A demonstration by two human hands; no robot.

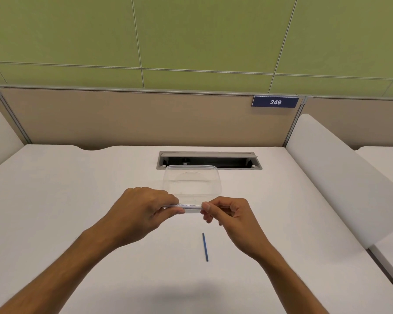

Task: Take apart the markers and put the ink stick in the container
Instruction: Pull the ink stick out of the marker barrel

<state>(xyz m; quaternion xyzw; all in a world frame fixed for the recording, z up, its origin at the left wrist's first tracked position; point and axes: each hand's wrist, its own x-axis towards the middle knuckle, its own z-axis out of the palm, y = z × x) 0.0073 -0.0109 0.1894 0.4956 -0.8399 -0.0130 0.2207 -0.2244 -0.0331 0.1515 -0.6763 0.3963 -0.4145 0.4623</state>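
A white marker barrel [189, 206] with small printed text lies level above the desk, held at both ends. My left hand [143, 209] grips its left part with curled fingers. My right hand [227, 211] pinches its right end between thumb and fingers. Just behind the hands stands a clear plastic container [192, 181], with nothing visible inside. A thin blue ink stick [205, 247] lies on the white desk [77, 200] in front of my right hand, apart from both hands.
An open cable hatch [209, 160] is set into the desk behind the container. A beige partition with a blue "249" label [275, 102] closes the back. White side dividers [331, 168] bound the desk left and right.
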